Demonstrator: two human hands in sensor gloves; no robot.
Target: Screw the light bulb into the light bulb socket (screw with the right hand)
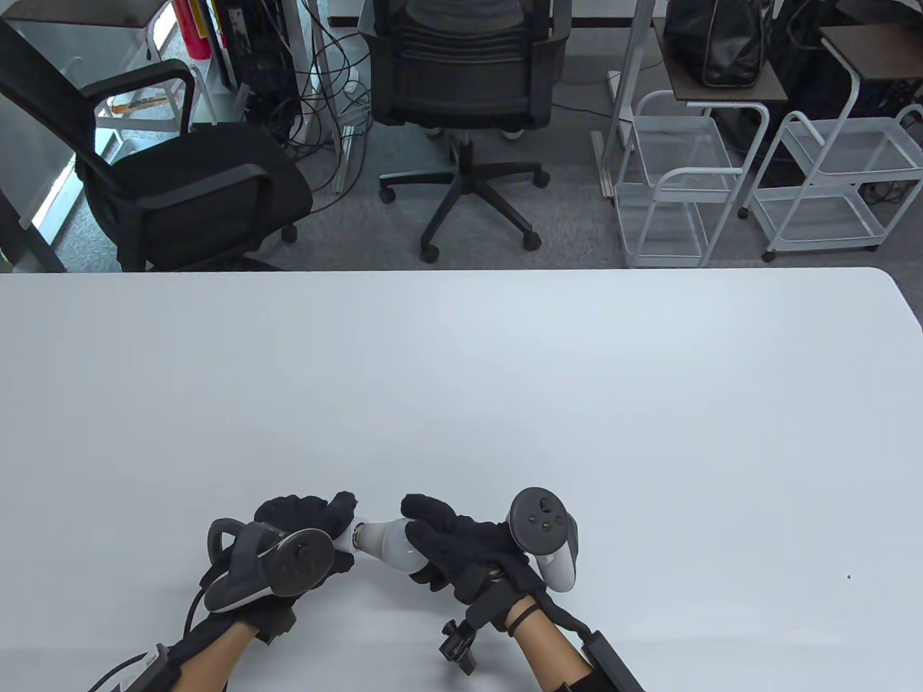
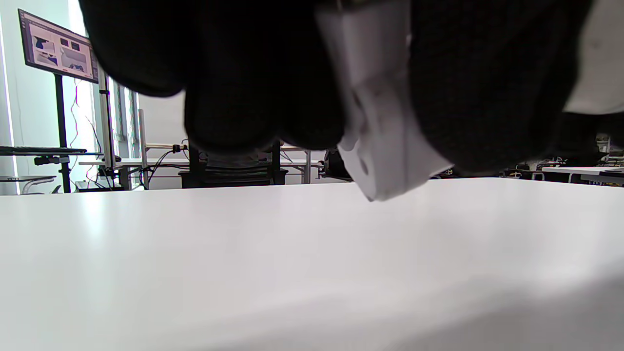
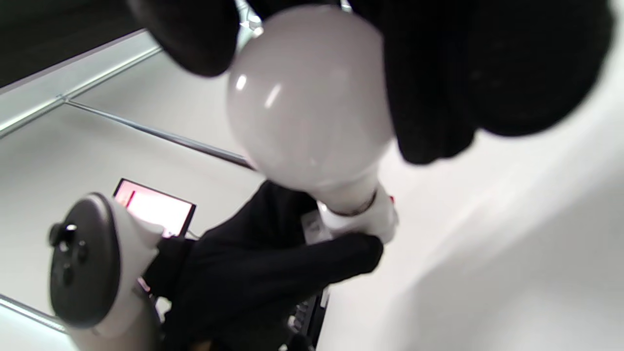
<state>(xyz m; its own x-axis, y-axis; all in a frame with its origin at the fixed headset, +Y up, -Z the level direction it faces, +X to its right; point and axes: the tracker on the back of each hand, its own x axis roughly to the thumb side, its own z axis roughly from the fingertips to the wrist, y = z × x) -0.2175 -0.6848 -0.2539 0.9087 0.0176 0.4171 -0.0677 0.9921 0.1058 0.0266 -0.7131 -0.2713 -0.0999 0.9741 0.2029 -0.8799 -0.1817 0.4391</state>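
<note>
A white light bulb (image 1: 386, 542) lies sideways near the table's front edge, its base in a white socket (image 1: 351, 535). My left hand (image 1: 306, 522) grips the socket; the left wrist view shows the socket (image 2: 385, 141) between my black gloved fingers, just above the table. My right hand (image 1: 447, 537) grips the bulb's round end. In the right wrist view the bulb (image 3: 307, 102) sits under my fingers, its neck in the socket (image 3: 363, 219), with my left hand (image 3: 273, 273) around the socket.
The white table (image 1: 461, 375) stretches wide behind the hands. Beyond its far edge stand two black office chairs (image 1: 461, 94) and white wire carts (image 1: 678, 180). The left tracker (image 1: 270, 566) and right tracker (image 1: 546, 537) sit on the backs of my hands.
</note>
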